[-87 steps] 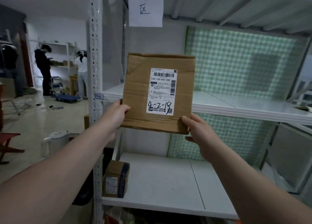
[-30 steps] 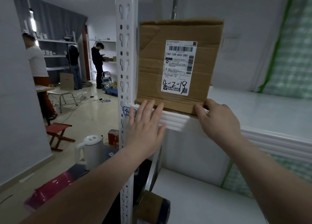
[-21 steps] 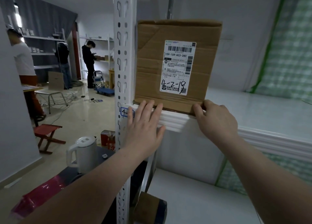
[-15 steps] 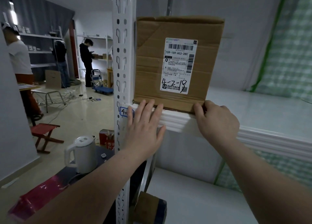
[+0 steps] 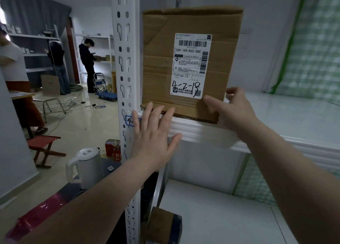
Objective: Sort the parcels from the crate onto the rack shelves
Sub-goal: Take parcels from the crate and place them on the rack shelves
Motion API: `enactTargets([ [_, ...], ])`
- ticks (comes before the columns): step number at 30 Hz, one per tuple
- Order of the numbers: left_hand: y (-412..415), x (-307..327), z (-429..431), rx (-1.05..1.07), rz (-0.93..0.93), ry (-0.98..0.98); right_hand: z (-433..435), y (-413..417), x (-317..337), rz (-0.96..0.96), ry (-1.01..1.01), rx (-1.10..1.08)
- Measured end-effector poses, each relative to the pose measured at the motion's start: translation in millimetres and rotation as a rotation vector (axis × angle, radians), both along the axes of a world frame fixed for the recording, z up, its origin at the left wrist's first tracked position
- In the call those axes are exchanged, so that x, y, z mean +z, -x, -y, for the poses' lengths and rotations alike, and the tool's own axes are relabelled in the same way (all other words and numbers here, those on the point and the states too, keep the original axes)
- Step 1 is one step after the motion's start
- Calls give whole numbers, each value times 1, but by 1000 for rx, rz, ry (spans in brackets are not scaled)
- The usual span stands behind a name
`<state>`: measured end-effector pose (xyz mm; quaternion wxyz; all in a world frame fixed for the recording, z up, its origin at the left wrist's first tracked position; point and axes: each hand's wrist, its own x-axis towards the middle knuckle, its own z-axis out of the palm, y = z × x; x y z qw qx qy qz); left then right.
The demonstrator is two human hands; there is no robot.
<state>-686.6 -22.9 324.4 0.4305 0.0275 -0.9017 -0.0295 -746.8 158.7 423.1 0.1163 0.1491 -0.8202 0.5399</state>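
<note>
Brown cardboard box [image 5: 160, 68] standing on white metal shelf [image 5: 294, 118] beside perforated white post [image 5: 122, 78], left hand [image 5: 152, 138] pressing flat-fingered at its base, right hand [image 5: 237, 113] gripping its lower corner, glossy floor [image 5: 77, 126] stretching behind.

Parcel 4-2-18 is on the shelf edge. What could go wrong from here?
1. The brown cardboard parcel stands upright at the front lip of the white metal shelf; it may tip forward once unsupported.
2. The left hand lies flat at its base and the right hand spans only its lower right corner, so neither would likely stop a topple.
3. A white electric kettle stands below, possibly in its path.
</note>
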Motion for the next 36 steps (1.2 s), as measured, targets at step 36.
enactTargets([
  [36, -7, 0, -5, -27, 31, 38, -10, 8, -2, -103, -241, 87],
])
